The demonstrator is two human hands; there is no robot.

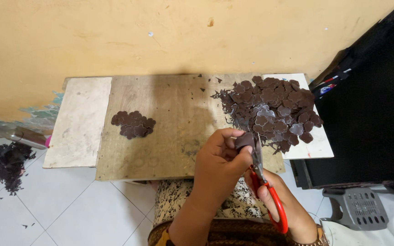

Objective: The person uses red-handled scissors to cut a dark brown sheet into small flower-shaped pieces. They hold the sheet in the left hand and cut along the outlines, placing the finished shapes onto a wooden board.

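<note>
Left hand: the left hand (220,159), low in the centre of the frame, pinches a small dark brown piece (245,140) between thumb and fingertips.
Right hand: the right hand (279,200), lower right of centre, is clenched through the handles of red-handled scissors (264,182).
Scissors: the blades point up the frame and meet the pinched piece; whether they are cutting into it or only touching its edge is hard to tell from this angle.
Big pile: a heap of dark brown flower-shaped cutouts (272,111) lies right of centre, just above the hands, partly on a white board (318,146).
Small pile: a smaller cluster of the same shapes (133,124) sits left of centre, well apart from the heap.
Work surface: a worn wooden board (178,114) spans the middle, with a pale slab (78,120) beside it on the left.
Floor: dark scraps (1,166) lie on white tiles at the left edge.
Right edge: a black cabinet (370,118) fills that side.
</note>
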